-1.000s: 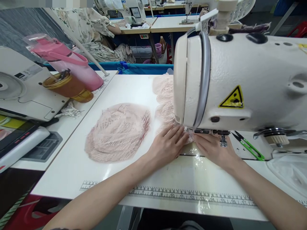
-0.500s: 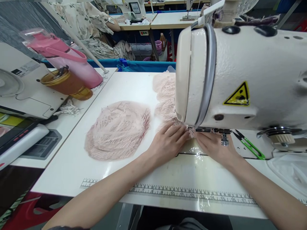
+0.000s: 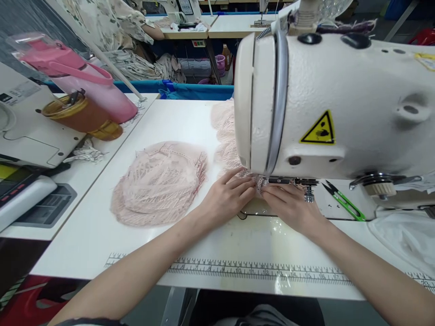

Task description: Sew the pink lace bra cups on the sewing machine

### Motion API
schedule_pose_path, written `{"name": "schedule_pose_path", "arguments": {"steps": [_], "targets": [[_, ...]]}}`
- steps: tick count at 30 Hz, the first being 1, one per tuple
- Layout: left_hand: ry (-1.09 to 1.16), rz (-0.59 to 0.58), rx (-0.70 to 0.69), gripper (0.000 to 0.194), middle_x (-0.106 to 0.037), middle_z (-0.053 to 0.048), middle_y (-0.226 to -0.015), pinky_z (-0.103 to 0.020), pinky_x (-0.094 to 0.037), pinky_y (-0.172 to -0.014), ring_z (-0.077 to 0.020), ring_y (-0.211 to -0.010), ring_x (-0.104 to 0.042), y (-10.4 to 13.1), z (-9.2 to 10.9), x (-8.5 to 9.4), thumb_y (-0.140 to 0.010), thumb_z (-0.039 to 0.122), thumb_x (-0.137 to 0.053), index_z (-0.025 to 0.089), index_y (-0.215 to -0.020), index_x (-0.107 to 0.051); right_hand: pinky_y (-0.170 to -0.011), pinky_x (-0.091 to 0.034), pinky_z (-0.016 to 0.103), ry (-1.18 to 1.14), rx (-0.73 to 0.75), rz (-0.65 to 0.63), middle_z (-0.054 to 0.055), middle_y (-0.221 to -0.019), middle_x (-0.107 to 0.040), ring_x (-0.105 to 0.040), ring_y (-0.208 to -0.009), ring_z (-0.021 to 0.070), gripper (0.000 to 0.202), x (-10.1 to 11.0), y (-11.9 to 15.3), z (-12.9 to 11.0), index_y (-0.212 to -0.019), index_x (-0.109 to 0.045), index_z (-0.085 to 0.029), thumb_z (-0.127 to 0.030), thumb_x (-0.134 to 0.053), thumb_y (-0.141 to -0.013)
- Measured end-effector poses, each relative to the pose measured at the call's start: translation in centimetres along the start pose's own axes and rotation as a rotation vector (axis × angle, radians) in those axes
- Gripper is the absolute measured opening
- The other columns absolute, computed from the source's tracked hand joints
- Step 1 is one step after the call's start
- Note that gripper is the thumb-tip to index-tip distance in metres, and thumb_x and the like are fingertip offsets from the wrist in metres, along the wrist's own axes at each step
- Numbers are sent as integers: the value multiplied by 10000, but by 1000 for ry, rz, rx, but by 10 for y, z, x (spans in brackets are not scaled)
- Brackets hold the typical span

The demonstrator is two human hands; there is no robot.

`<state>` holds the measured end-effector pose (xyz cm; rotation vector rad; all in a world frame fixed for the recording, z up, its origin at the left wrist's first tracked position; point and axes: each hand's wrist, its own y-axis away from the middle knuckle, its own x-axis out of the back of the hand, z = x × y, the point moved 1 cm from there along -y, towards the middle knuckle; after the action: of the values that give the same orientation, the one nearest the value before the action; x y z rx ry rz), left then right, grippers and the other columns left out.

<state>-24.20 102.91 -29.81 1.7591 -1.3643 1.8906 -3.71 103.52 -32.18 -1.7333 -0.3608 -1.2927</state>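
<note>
Both our left hand (image 3: 229, 197), lying flat, and right hand (image 3: 294, 206), whose grip we can't tell, touch pink lace (image 3: 224, 140) reaching toward the back edge of the table (image 3: 183, 120). Ruler numbers (image 3: 238, 269) line the front edge.

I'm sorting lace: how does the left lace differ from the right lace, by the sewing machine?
The left lace shows whole, roundish in outline; the right lace is partly hidden by the sewing machine. The left lace lies untouched, while the right lace has the left hand on it. Both are pale pink.
</note>
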Motion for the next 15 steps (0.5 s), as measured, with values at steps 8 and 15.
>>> {"name": "schedule_pose_path", "arguments": {"steps": [8,15], "targets": [[35,-34,99,198,-724,-51,-1058,-446,-405,-1052,-203,-948,-662,0,2,0,-866,106,-490,181,-974,-638,-729,-403,273,-89,12,2,9,-859,-667,-569,-838,137,222,-5,-2,2,-909,-661,-222,-78,-492,-913],[121,-35,150,150,-678,7,-731,-405,-388,-892,-172,-702,-589,4,6,9,-786,160,-527,201,-889,-628,-731,-352,291,-188,50,-20,-24,-806,-629,-542,-802,126,121,2,-2,-3,-845,-542,-195,-112,-458,-873]]}}
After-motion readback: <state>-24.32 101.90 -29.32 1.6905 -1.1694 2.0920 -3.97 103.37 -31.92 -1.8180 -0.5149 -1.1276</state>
